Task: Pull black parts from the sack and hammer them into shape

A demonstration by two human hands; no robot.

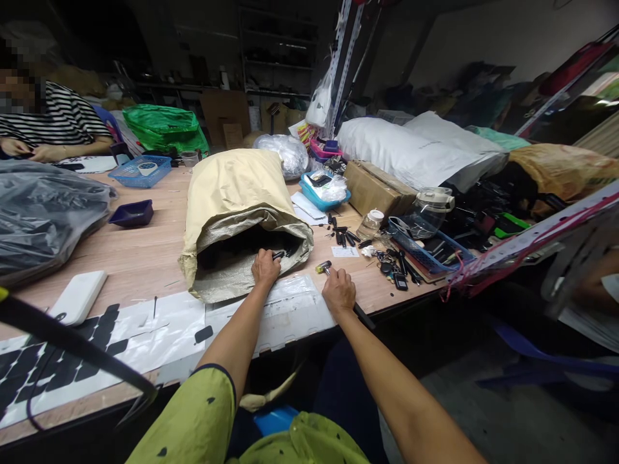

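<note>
My left fingers (pixel 262 259) pinch a small dark piece (pixel 278 255) at the mouth of the sack (pixel 235 180); right fingers (pixel 344 288) clamped round hammer-like tool (pixel 324 265), over tabletop (pixel 164 254) edge.

Contents (pixel 225 248) of the beige sack (pixel 236 180) lost in shadow, grey plastic bag (pixel 43 212) cut off at left edge
</note>
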